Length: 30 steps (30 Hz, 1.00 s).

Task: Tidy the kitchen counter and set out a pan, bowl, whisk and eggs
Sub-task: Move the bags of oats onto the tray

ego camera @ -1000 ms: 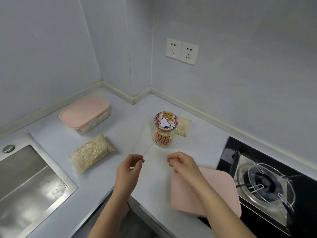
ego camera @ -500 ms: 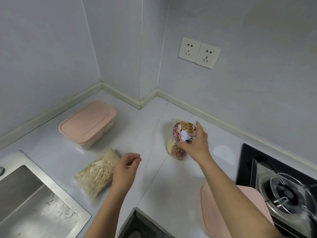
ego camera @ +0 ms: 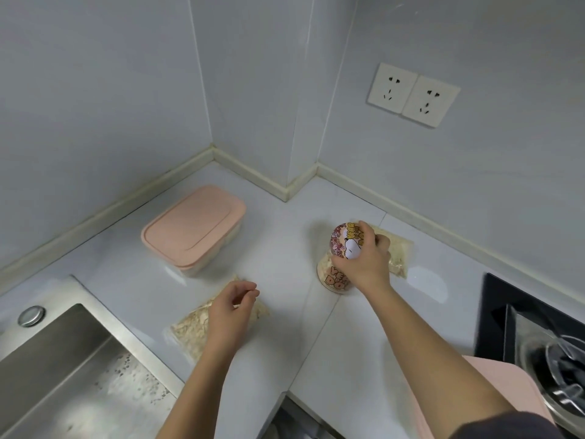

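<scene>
Now that your right hand (ego camera: 364,261) has gone from empty to wrapped round the top of the jar (ego camera: 332,277), tidying's underway; left hand (ego camera: 229,312) hovers loosely curled, empty.

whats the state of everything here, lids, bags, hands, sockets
jar: lid on, right hand grips its top
pink-lidded box: closed
front bag: lying flat, left hand above it
back bag: lying flat behind the jar, partly hidden
left hand: fingers loosely curled, holding nothing
wall sockets: nothing plugged in
</scene>
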Motion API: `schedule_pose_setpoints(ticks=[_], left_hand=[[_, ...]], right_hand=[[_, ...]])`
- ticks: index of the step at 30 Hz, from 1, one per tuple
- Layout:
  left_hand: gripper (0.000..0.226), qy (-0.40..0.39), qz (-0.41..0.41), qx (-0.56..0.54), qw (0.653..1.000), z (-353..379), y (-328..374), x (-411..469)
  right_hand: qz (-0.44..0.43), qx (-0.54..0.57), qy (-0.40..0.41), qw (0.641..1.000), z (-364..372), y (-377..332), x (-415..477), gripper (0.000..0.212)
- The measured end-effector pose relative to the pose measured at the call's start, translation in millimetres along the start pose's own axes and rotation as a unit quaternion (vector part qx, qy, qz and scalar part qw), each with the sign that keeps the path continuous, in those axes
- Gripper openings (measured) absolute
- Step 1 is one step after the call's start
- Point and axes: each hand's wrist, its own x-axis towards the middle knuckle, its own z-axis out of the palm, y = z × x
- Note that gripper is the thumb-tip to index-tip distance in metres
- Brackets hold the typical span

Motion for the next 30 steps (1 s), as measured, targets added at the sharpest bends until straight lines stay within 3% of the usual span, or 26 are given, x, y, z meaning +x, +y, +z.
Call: schedule_pose_setpoints(ticks=[9,15,19,24,27,30], left_hand=[[0.016,0.048,0.015,0.038,0.998,-13.7,0.0,-2.8],[0.017,0.134,-0.009,0.199,0.971,-36.8,-18.7,-5.9],[0.020,0.151,-0.082,0.268,0.948,-48.1,-39.4,-11.8],[0.056,0.194,-0.176,0.231,0.937,-51.9,-45.1,-22.9],[0.074,0.207,-0.205,0.143,0.946,-52.6,-39.5,-21.3],[0.076,0.215,-0.254,0.034,0.942,-54.8,-37.4,-13.6]], right_hand=[[-0.015,-0.015,-0.022,1.000,7.9,-9.3,-3.2,0.092],[-0.075,-0.074,-0.012,0.994,11.9,0.7,-32.5,0.091],[-0.100,-0.136,-0.029,0.985,25.6,3.2,-57.4,0.090],[-0.137,-0.149,-0.048,0.978,37.6,4.2,-79.1,0.086],[-0.168,-0.162,-0.064,0.970,42.9,4.4,-91.7,0.076],[-0.196,-0.151,-0.109,0.963,50.1,6.3,-99.9,0.069]])
